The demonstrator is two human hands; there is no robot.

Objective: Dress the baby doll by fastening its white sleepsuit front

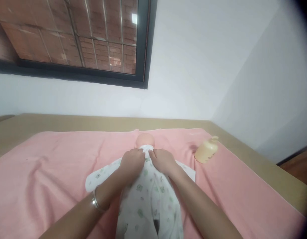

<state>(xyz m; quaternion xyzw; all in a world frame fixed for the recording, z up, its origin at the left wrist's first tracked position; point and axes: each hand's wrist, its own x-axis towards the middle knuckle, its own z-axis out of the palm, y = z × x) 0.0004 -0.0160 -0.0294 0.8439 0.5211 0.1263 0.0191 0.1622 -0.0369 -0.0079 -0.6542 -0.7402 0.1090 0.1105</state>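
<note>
A white baby romper [140, 202] with small printed animal figures and green spots lies spread out, its sleeves stretched to both sides. Above its collar shows the smooth, bald head of what looks like a baby doll [145, 139]; the rest of the doll is hidden. My left hand [134, 162], below a silver bangle, is closed on the cloth left of the neckline. My right hand [162, 160] is closed on it at the right of the neckline. Both thumbs rest near the middle of the chest. The romper's lower end runs out of view.
Under everything lies a wrinkled pink blanket [61, 159] on a tan surface [113, 121]. A yellowish baby bottle [205, 151] leans at the right. Behind are a white wall [188, 59] and a dark-framed, barred window [142, 43].
</note>
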